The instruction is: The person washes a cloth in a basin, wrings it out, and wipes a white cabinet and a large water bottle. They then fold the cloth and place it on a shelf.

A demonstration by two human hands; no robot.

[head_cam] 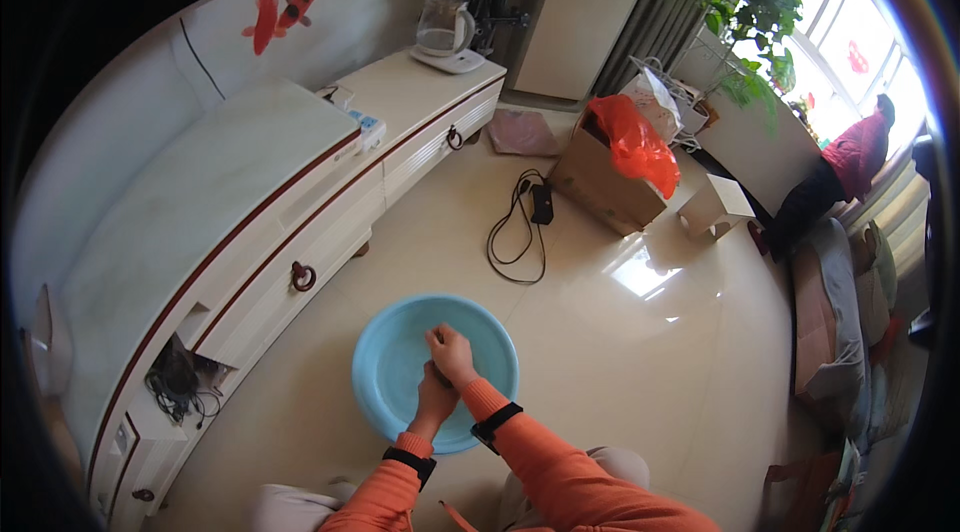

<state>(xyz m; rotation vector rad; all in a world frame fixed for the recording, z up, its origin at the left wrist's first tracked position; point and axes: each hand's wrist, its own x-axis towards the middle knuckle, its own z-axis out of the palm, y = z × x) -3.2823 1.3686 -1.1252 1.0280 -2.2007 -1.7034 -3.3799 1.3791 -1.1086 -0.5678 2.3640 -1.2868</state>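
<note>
A round light-blue plastic basin (381, 412) stands on the tiled floor before me, and both my hands are over it. My right hand (452, 353) is curled, its fingers bent in above the middle of the basin. Just below it, my left hand (436, 395) is close against it or touching it. Something dark shows between the two hands, too small and covered to name, and which hand holds it I cannot tell. Black bands are strapped over both orange sleeves. Whether the basin holds water is unclear.
A low white TV cabinet (255, 194) runs along the left, with a glass kettle (442, 26) on it. Beyond the basin lie a power adapter (541, 203) with its cable and a cardboard box (600, 191) under a red bag. A person (840, 164) is by the window.
</note>
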